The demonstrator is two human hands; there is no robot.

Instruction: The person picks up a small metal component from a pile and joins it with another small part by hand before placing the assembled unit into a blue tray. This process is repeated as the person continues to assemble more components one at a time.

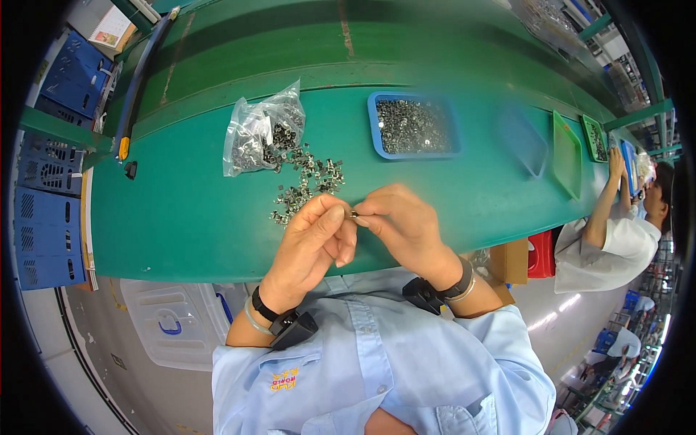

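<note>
My left hand [319, 230] and my right hand [403, 221] meet over the near edge of the green table. Pinched between their fingertips is a small dark metal part [353, 214], too tiny to make out its exact kind. Just beyond my left hand lies a loose pile of small black-and-silver parts [308, 177]. It spreads from the mouth of a clear plastic bag [250, 134] that holds more of them. Farther back, right of the pile, a blue tray [375, 127] is filled with many small metal parts.
On the table's right are a bluish translucent tray [523, 141], a green tray [567, 156] and a smaller green tray with parts [594, 138]. A co-worker [612, 232] sits at the far right. Blue crates [47, 239] stand at left; a clear lidded box [170, 322] is below the table.
</note>
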